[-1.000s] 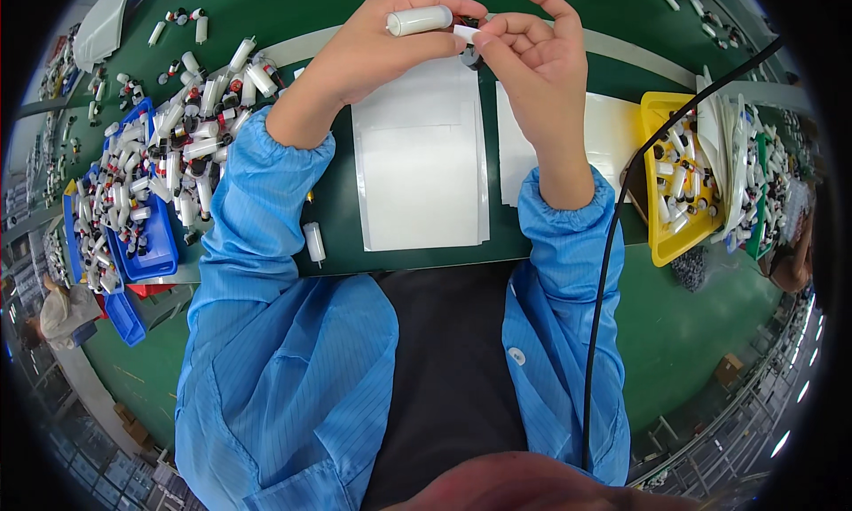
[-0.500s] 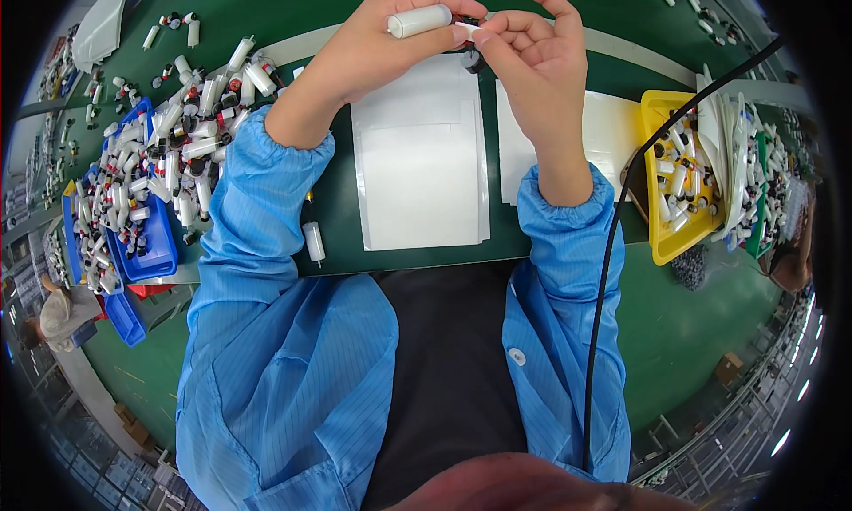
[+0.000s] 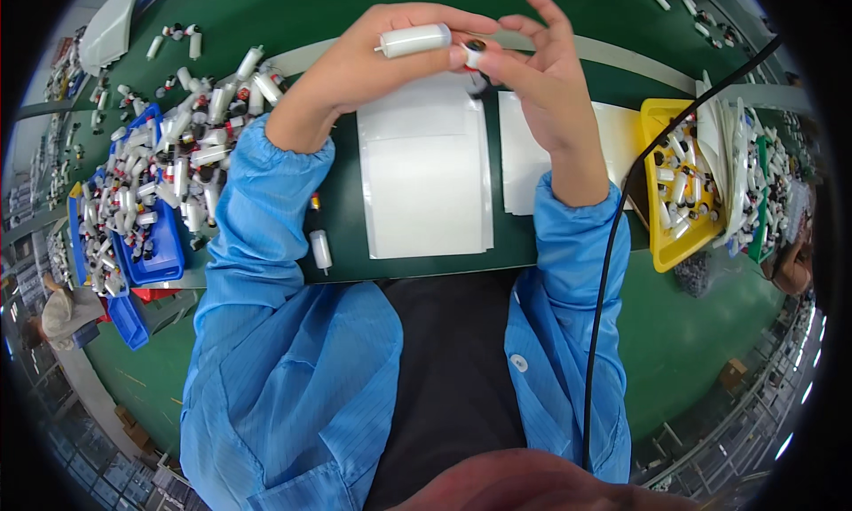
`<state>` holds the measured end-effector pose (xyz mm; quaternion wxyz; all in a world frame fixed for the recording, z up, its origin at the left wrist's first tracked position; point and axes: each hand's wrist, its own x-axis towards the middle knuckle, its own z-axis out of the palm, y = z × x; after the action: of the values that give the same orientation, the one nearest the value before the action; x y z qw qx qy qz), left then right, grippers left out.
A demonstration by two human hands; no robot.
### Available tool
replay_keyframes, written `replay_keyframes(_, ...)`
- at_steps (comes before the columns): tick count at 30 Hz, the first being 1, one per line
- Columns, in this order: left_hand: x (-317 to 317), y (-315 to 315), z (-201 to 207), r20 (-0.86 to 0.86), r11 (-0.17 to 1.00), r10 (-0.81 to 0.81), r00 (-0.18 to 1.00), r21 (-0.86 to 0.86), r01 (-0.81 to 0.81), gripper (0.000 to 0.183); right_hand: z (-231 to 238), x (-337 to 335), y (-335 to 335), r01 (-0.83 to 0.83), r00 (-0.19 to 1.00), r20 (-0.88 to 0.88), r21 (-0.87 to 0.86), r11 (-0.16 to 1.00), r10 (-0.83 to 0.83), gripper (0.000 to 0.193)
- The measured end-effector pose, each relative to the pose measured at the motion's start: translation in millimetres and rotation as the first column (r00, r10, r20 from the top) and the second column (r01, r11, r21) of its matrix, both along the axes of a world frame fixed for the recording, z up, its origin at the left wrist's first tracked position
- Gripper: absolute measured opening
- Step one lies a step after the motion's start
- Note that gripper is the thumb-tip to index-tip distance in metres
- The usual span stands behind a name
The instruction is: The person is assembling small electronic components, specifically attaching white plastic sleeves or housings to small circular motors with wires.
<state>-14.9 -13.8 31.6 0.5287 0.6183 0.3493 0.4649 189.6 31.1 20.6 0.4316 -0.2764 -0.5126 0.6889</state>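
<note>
Far left, around 9 o'clock: blue bin (image 3: 155,261) heaped with small white cylinders, more of the same spilling over the green table (image 3: 266,5) up toward 10 o'clock; a second blue bin (image 3: 124,320) sits lower at the table edge; one loose white cylinder (image 3: 319,249) lies beside the left sleeve (image 3: 257,200), near the front edge.

Left hand (image 3: 368,63) at about 11 o'clock, raised over the table; fingers curled shut around a white cylinder (image 3: 414,39) held roughly level, thumb under, fingertips over; a thin pin shows at the cylinder's left end.

Centre, under both hands: white sheet (image 3: 426,169) flat on the table; second white sheet (image 3: 541,160) just to its right, partly under the right forearm.

Right hand (image 3: 541,76) at about 12 o'clock; thumb and a finger pinch a small piece at the right end of the white cylinder, other fingers spread open and pointing up; cannot tell exactly what the pinched piece is.

Right, about 3 o'clock: yellow tray (image 3: 679,191) with more small cylinders; a black cable (image 3: 612,245) curves across it and down; further white parts stacked just beyond the tray.
</note>
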Motion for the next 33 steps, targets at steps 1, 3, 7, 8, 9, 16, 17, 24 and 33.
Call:
replay_keyframes(1, 1, -2, 9, 0.073, 0.999, -0.03, 0.997, -0.027, 0.032, 0.036, -14, 3, 6, -0.124, 0.989, -0.085, -0.033, 0.992, 0.121, 0.078)
replay_keyframes(3, -4, -2, 13, 0.008, 0.992, -0.12, 0.993, 0.025, 0.12, 0.05, -15, 3, 6, -0.345, 0.921, -0.26, -0.19, 0.919, 0.291, 0.093)
replay_keyframes(7, -11, -10, 25, 0.061, 0.993, -0.045, 0.997, -0.108, 0.051, 0.044, -15, -3, 0, -0.14, 0.971, -0.191, 0.036, 0.99, 0.144, 0.093)
replay_keyframes(8, -15, -10, 29, 0.086, 0.989, -0.005, 0.996, -0.146, 0.018, 0.041, -16, -6, 2, -0.033, 0.985, -0.167, 0.089, 0.995, 0.048, 0.077)
replay_keyframes(9, -23, -8, 30, 0.033, 0.986, 0.092, 0.995, -0.141, -0.086, 0.038, -21, -9, 4, 0.024, 0.988, -0.155, 0.084, 0.996, -0.011, 0.068)
replay_keyframes(16, -177, 60, 14, -0.781, 0.851, 0.431, 0.453, 0.185, -0.491, 0.045, -29, -18, -5, 0.358, 0.934, -0.037, 0.162, 0.92, -0.356, 0.01)
replay_keyframes(17, -188, 68, 16, -0.883, 0.873, 0.332, 0.333, 0.154, -0.463, 0.047, -30, -19, -7, 0.371, 0.927, -0.028, 0.215, 0.903, -0.374, 0.01)
replay_keyframes(24, -200, 198, -65, -0.885, 0.871, 0.465, -0.007, 0.459, -0.175, 0.051, -37, -26, -12, 0.386, 0.912, -0.048, 0.445, 0.809, -0.409, 0.024)
replay_keyframes(33, -187, 208, -77, -0.659, 0.572, 0.745, 0.109, 0.546, -0.612, 0.04, -37, -21, -13, 0.273, 0.851, 0.122, 0.728, 0.629, -0.511, 0.035)
